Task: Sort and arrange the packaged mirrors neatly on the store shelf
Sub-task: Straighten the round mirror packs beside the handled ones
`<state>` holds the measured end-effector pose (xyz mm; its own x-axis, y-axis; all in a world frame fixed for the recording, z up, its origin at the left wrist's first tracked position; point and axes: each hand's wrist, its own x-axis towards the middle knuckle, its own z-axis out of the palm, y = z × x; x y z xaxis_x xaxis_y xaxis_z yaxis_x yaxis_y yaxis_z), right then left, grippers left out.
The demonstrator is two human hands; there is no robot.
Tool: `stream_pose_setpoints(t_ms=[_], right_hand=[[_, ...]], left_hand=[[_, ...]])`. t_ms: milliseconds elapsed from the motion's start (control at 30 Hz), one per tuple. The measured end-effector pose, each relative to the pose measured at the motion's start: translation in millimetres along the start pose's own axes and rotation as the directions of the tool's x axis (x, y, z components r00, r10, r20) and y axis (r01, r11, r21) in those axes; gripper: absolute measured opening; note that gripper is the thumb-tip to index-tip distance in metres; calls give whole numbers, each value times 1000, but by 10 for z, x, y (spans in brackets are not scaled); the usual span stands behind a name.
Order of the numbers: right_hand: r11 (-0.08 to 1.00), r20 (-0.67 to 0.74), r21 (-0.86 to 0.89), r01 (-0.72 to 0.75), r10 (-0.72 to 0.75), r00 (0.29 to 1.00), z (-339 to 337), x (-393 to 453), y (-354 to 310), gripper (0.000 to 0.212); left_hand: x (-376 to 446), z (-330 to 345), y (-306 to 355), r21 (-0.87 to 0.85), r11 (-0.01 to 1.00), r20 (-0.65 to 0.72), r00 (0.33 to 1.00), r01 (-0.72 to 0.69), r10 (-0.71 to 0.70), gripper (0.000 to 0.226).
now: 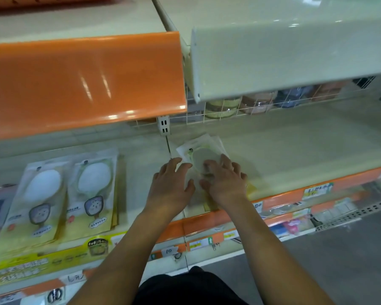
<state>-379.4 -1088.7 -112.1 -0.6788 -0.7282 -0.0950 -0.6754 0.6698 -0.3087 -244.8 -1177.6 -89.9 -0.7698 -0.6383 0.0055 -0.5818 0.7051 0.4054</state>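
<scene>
Left hand: extended forward over the cream shelf board, palm down, forearm rising from the lower centre of the view. Fingers spread and nearly straight, tips pointing away from the person toward the shelf back. The thumb reaches right and touches the left edge of the stack of clear plastic-packaged oval mirrors; the fingers curl round nothing. The hand lies relaxed and flat.

Stack position: on the right-hand shelf section, just right of the metal shelf bracket and the seam between the two sections. Long axis runs from the front lip toward the back, leaning slightly left at the far end. The mirror's oval head lies at the far end; the near end is covered by the hands. The packs are fanned unevenly, corners offset at the top.

Right hand: palm down on top of the stack, fingers spread and lightly bent, pressing on the pack face over the oval. Thumb points left toward the left thumb, the two nearly meeting. Whether any finger hooks under the right edge cannot be determined.

Further left, on the adjoining section, two rows of yellow-carded packaged mirrors with white ovals lie flat, heads to the rear, side by side. An orange glossy shelf fascia overhangs them.
</scene>
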Motion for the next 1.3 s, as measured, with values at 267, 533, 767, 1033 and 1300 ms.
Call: stream_pose_setpoints(t_ms=[267, 533, 767, 1033, 1300], right_hand=[[1000, -22, -21, -19, 18, 1000, -16, 37, -29, 40], [998, -24, 51, -41, 43, 999, -143, 148, 32, 33], [995, -60, 104, -4, 11, 998, -95, 9, -190, 32], [989, -89, 137, 52, -40, 995, -9, -162, -733, 31], [986, -97, 132, 103, -91, 991, 207, -292, -1481, 30]], left_hand=[[-33, -14, -9, -9, 1000, -14, 1000, 26, -27, 44], [-87, -51, -107, -19, 999, -33, 999, 41, -42, 42], [-136, -119, -246, -24, 999, -48, 998, 29, -30, 42], [-282, -259, -620, -56, 997, -81, 995, 49, -53, 42], [-520, -582, -1220, -14, 991, -117, 984, 134, -135, 44]])
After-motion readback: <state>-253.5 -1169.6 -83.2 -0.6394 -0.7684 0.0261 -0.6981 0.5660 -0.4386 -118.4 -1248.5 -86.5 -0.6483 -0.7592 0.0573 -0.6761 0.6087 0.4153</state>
